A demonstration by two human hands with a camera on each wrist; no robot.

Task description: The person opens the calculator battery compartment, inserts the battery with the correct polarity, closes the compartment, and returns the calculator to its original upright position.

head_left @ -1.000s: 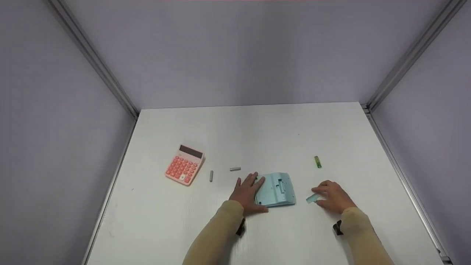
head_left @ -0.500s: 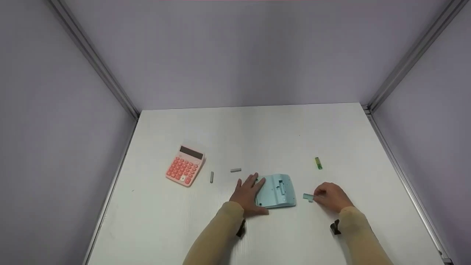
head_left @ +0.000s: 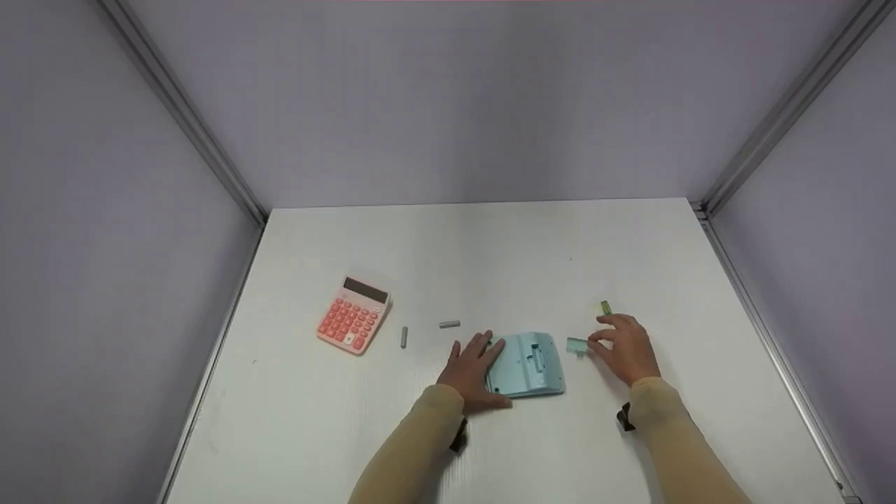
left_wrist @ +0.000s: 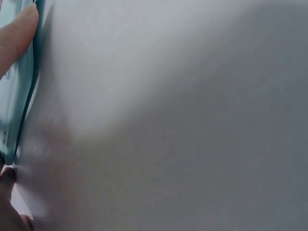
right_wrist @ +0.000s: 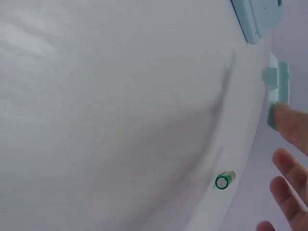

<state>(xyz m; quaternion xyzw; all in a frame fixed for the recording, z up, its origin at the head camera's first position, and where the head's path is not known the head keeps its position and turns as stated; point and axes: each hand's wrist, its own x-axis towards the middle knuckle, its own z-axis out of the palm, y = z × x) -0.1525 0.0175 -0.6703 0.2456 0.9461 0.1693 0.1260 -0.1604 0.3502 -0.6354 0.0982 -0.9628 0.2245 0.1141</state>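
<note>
In the head view a light blue calculator lies face down, its battery slot showing on the back. My left hand rests on its left side with the fingers spread; in the left wrist view one finger lies along the calculator's edge. To the right of the calculator, my right hand pinches a small light blue battery cover by one end. The right wrist view shows this cover above the table, with the other fingers apart from it. Just beyond the right hand lies a green battery.
A pink calculator lies face up on the left of the white table. Between the two calculators are two grey batteries, one lengthwise and one crosswise. Grey panels close off the back and sides.
My right hand has taken the battery cover up from beside the calculator and moved it away from me, toward the green battery. The left hand has stayed on the blue calculator.
</note>
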